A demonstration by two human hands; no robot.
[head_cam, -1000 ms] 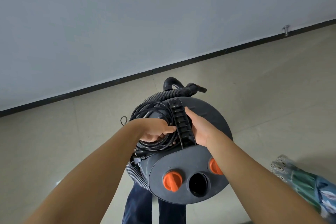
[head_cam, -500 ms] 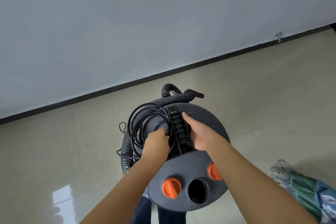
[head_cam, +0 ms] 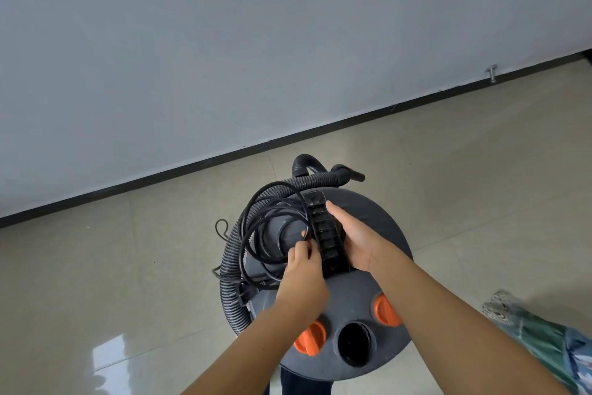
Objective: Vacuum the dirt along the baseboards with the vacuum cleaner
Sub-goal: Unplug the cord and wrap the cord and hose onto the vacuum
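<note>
You are looking down on the round dark-grey plastic canister vacuum cleaner (head_cam: 358, 292), which is standing on the glossy beige tiled floor (head_cam: 128, 282) close in front of you, a little short of the black baseboard (head_cam: 192, 167) that is running along the foot of the pale grey wall (head_cam: 256, 42). The black ribbed carry handle (head_cam: 325, 234) on its lid is lying with its long axis pointing away from you toward the wall, tilted slightly left.

Your right hand (head_cam: 358, 241) is gripping that handle from the right, thumb along its edge. Your left hand (head_cam: 304, 269) is pinching a strand of the coiled black power cord (head_cam: 272, 218), which is looping over the left half of the lid.

The grey corrugated hose (head_cam: 232, 269) is curving round the canister's left side and across the far rim; its black nozzle end (head_cam: 350, 172) is pointing right, roughly parallel to the baseboard.

On the near part of the lid, the round open port (head_cam: 354, 343) is sitting between two orange plastic knobs (head_cam: 309, 341); its inside is dark, contents not discernible.

A green-and-blue patterned cloth (head_cam: 544, 340) is lying at the right edge. A small metal doorstop (head_cam: 491, 72) is standing by the baseboard, far right.
</note>
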